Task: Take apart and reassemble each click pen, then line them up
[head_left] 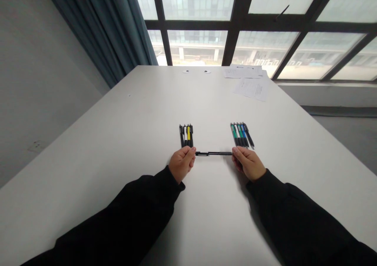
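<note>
We logged the left pen row (189,134) at 12 o'clock from the left hand (180,164), bunched close, probably for neatness. That hand pinched one end of the black pen (220,153), at its 3 o'clock; the right hand (249,163) pinched the other end, likely to hold it level. Pen looked slim, dark, clip towards the left hand. We noted the right pen row (240,133) around the right hand's 12 o'clock, grouped alike.

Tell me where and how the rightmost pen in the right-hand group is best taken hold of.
The rightmost pen is probably best pinched around mid-barrel, coming from its right: it lies flat with no pen on that side, while the blue pen sits to its left. Its near end fans away, leaving a gap there.
</note>
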Available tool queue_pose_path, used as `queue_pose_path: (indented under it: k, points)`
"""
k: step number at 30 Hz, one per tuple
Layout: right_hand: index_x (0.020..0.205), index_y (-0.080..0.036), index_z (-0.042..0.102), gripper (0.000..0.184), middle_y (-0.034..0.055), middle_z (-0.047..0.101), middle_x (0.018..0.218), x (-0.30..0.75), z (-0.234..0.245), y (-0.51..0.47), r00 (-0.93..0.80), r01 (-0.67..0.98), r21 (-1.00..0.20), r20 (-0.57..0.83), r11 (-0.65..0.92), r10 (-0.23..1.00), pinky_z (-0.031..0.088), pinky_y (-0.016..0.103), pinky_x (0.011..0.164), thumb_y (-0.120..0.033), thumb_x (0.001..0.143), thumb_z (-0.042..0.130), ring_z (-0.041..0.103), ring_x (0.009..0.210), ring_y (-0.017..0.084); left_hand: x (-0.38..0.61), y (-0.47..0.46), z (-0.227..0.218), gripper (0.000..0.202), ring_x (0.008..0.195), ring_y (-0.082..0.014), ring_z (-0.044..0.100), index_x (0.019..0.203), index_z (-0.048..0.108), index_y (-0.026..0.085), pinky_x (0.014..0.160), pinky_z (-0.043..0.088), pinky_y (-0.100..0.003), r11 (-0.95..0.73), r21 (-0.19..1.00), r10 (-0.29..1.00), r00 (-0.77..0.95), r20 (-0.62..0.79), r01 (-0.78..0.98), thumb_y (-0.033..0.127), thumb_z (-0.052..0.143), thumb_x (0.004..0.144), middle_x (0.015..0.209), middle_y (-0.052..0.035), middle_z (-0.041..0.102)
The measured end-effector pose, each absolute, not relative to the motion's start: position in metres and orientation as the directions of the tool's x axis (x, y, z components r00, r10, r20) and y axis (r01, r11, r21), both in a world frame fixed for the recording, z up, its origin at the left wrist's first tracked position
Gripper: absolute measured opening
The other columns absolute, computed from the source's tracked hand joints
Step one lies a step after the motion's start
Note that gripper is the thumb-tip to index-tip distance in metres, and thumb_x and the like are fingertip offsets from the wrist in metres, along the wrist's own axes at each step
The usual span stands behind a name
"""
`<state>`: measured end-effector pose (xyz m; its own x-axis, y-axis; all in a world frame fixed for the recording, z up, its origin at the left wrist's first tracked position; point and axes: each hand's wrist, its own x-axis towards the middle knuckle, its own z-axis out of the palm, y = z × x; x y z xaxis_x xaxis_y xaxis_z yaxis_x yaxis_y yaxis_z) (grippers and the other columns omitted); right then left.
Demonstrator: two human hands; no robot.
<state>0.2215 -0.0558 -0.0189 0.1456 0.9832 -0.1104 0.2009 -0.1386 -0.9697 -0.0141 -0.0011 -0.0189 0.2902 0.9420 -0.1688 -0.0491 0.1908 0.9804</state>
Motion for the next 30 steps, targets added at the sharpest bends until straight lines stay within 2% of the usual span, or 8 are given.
queue_pose_path:
  k: [4, 10, 18, 24, 28, 30]
  points:
    - [0.067, -0.021, 0.047, 0.047, -0.0042, 0.047, 0.052, 0.218, -0.014, -0.056, 0.143, 0.116, -0.979, -0.152, -0.169, 0.978, 0.023, 0.02, 0.035, -0.063, 0.084, 0.056, 0.039, 0.04, 0.008, -0.014, 0.0, -0.02, 0.043, 0.034, -0.0028, 0.034, 0.067, 0.047, 0.017, 0.032, 0.022, -0.014, 0.157, 0.986, 0.95, 0.281, -0.136, -0.055, 0.054, 0.061, 0.083, 0.05, 0.0067, 0.048]
    - [0.076, -0.02, 0.049, 0.041, -0.0065, 0.048, 0.051, 0.215, -0.013, -0.056, 0.153, 0.057, -0.987, -0.143, -0.153, 0.978, 0.022, 0.019, 0.034, -0.06, 0.081, 0.061, 0.037, 0.037, 0.007, -0.015, 0.003, -0.026, 0.039, 0.037, -0.0037, 0.039, 0.073, 0.05, 0.017, 0.035, 0.028, -0.015, 0.105, 0.991, 0.962, 0.263, -0.08, -0.083, 0.052, 0.063, 0.083, 0.055, 0.0057, 0.051]
    - [0.082, -0.02, 0.053, 0.038, -0.0066, 0.05, 0.051, 0.216, -0.013, -0.055, 0.163, 0.042, -0.985, -0.157, -0.166, 0.974, 0.023, 0.018, 0.034, -0.056, 0.08, 0.064, 0.039, 0.036, 0.007, -0.017, 0.004, -0.031, 0.037, 0.039, -0.0051, 0.043, 0.08, 0.052, 0.016, 0.037, 0.033, -0.017, 0.106, 0.989, 0.957, 0.282, -0.072, -0.106, 0.051, 0.063, 0.083, 0.057, 0.0043, 0.055]
    - [0.086, -0.02, 0.055, 0.034, -0.0073, 0.049, 0.05, 0.218, -0.016, -0.055, 0.156, 0.056, -0.989, -0.129, -0.139, 0.979, 0.023, 0.019, 0.033, -0.052, 0.08, 0.065, 0.037, 0.035, 0.007, -0.014, 0.005, -0.028, 0.039, 0.045, -0.0061, 0.05, 0.086, 0.054, 0.016, 0.035, 0.036, -0.017, 0.132, 0.976, 0.966, 0.242, -0.088, -0.172, 0.051, 0.071, 0.075, 0.073, 0.0007, 0.061]
    - [0.09, -0.02, 0.056, 0.032, -0.0075, 0.05, 0.052, 0.219, -0.021, -0.055, 0.156, 0.065, -0.992, -0.1, -0.111, 0.983, 0.025, 0.018, 0.032, -0.049, 0.082, 0.065, 0.039, 0.036, 0.007, -0.014, 0.005, -0.027, 0.04, 0.043, -0.0055, 0.048, 0.087, 0.055, 0.016, 0.035, 0.035, -0.016, 0.141, 0.972, 0.965, 0.245, -0.092, -0.188, 0.049, 0.073, 0.073, 0.07, 0.0016, 0.06]
    - [0.091, -0.02, 0.056, 0.032, -0.0055, 0.055, 0.058, 0.219, -0.023, -0.054, 0.161, 0.057, -0.994, -0.085, -0.095, 0.983, 0.027, 0.019, 0.031, -0.047, 0.081, 0.067, 0.042, 0.037, 0.007, -0.014, 0.005, -0.028, 0.038, 0.042, -0.0053, 0.045, 0.088, 0.056, 0.016, 0.036, 0.035, -0.016, 0.141, 0.972, 0.964, 0.249, -0.092, -0.186, 0.048, 0.072, 0.074, 0.064, 0.0035, 0.057]
